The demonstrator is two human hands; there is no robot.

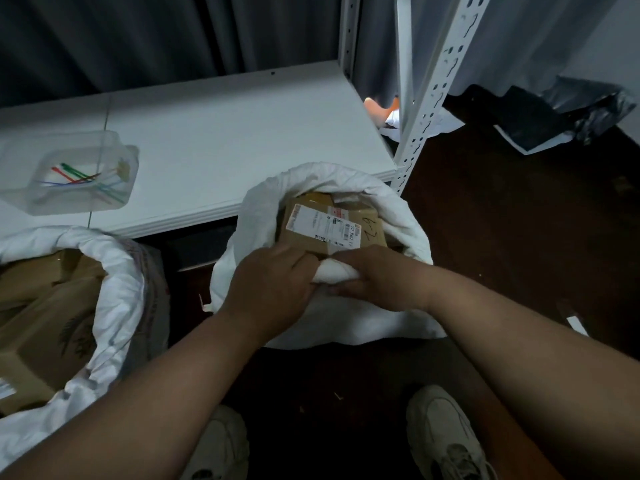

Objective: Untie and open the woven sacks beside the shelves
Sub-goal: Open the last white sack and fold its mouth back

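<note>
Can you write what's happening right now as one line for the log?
step: rolling down rim | left hand: grips sack rim | right hand: grips same rim | sack: open, boxes showing

2 white woven sacks on floor by shelf, both open w/ rims rolled down: centre sack (249,216) shows labelled box, left sack (117,282) holds boxes

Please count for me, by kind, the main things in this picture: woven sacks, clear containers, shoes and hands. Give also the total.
Woven sacks: 2, the middle sack and the left sack
Clear container: 1
Shoes: 2, left shoe and right shoe
Hands: 2, left hand and right hand
Total: 7
</note>
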